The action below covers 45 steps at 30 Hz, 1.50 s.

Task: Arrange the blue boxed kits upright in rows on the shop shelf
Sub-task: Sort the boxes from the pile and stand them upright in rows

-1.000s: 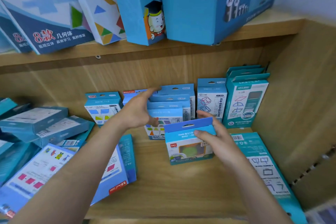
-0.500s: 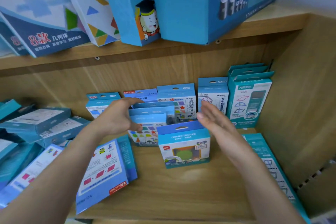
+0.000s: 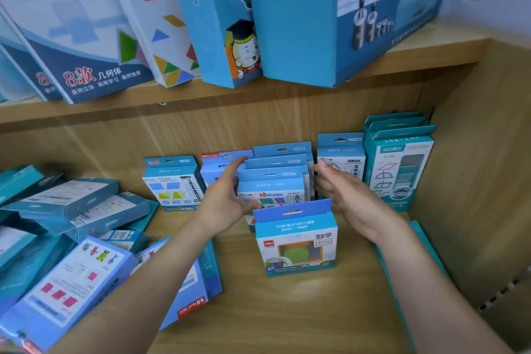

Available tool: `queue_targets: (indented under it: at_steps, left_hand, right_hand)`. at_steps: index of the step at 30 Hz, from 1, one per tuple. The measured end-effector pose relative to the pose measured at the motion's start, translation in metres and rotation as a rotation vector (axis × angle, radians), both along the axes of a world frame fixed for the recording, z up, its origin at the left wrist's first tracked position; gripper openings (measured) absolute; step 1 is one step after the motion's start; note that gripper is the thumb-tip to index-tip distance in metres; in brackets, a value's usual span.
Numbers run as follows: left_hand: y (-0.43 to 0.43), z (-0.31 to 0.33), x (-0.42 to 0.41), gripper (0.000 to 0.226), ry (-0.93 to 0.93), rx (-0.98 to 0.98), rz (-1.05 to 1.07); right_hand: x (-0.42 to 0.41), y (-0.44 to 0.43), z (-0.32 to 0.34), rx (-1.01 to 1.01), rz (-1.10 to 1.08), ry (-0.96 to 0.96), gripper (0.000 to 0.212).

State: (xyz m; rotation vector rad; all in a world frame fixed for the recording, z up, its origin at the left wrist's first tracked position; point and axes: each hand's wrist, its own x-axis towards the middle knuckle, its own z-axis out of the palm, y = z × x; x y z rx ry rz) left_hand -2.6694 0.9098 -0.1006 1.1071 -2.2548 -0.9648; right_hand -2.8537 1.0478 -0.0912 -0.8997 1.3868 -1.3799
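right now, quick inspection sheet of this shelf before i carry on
surface: wooden shelf, side wall on the right
job's things: front kit upright, standing alone; stack upright behind it; teal kits upright at the back right
clutter: pile of kits lying flat on the left; flat box on the right
hands: left hand and right hand open, either side of the stack
cables: nothing seen
surroundings: big boxes leaning on the upper shelf
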Motion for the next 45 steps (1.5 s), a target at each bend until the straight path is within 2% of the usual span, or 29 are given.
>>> queue_targets:
  at_steps: [1,5,7,9,11,15,18,21,24,27,30,31,34,36,37,39,40,42,45]
  left_hand:
    - [-0.001,-0.006,-0.001,0.087,0.034,0.057,0.030]
    - [-0.004,-0.019,-0.006,0.065,0.178,0.221,0.067]
    - [-0.004,-0.024,-0.009,0.054,0.194,0.195,0.062]
    - [0.000,-0.025,-0.012,0.051,0.217,0.173,0.046]
    - [0.005,-0.025,-0.013,0.061,0.180,0.139,-0.002]
    - [0.010,-0.017,-0.011,0.104,0.041,-0.037,-0.070]
    - [0.007,-0.010,-0.007,0.112,0.007,-0.169,-0.063]
    - [0.003,-0.007,-0.005,0.104,-0.102,-0.350,-0.093]
    - [-0.001,-0.005,-0.003,0.095,-0.212,-0.450,-0.116]
    - [-0.002,-0.005,0.000,0.095,-0.219,-0.420,-0.079]
    - [0.002,-0.011,0.002,0.096,-0.143,-0.298,-0.038]
    - [0.003,-0.013,0.002,0.095,-0.109,-0.258,-0.022]
    - [0.006,-0.014,0.002,0.094,-0.077,-0.213,0.005]
    - [0.007,-0.015,0.002,0.095,-0.088,-0.213,0.025]
    - [0.008,-0.016,0.001,0.097,-0.085,-0.207,0.035]
    - [0.009,-0.018,0.001,0.101,-0.060,-0.180,0.049]
    - [0.010,-0.019,0.001,0.102,-0.046,-0.167,0.055]
    - [0.010,-0.022,0.000,0.099,-0.036,-0.143,0.074]
    - [0.009,-0.029,-0.001,0.084,-0.056,-0.159,0.093]
  right_hand:
    - [0.000,-0.002,-0.002,-0.007,0.000,-0.007,0.061]
    - [0.000,-0.006,-0.008,-0.011,-0.025,0.015,0.084]
    - [0.001,-0.006,-0.008,-0.002,-0.017,0.042,0.091]
    - [0.003,-0.007,-0.006,-0.002,-0.006,0.054,0.086]
    - [0.005,-0.008,-0.005,0.009,-0.015,0.086,0.075]
    - [0.004,-0.008,0.000,0.037,-0.013,0.136,0.061]
    - [0.003,-0.011,0.006,0.047,0.049,0.159,0.047]
    - [0.007,-0.016,0.008,0.054,0.045,0.152,0.038]
    - [0.009,-0.020,0.004,0.067,0.044,0.121,0.040]
    - [0.010,-0.020,0.009,0.082,0.070,0.131,0.043]
    - [0.008,-0.021,0.011,0.134,0.068,0.199,0.074]
    - [0.010,-0.021,0.013,0.147,0.069,0.207,0.073]
    - [0.008,-0.022,0.014,0.155,0.118,0.205,0.031]
    - [0.009,-0.022,0.016,0.146,0.120,0.169,0.027]
    - [0.009,-0.020,0.018,0.136,0.100,0.152,0.033]
    - [0.007,-0.022,0.013,0.148,0.056,0.116,0.058]
    - [0.006,-0.022,0.011,0.158,0.061,0.109,0.053]
    - [0.005,-0.022,0.011,0.172,0.104,0.089,0.023]
    - [0.004,-0.024,0.012,0.189,0.122,0.055,0.018]
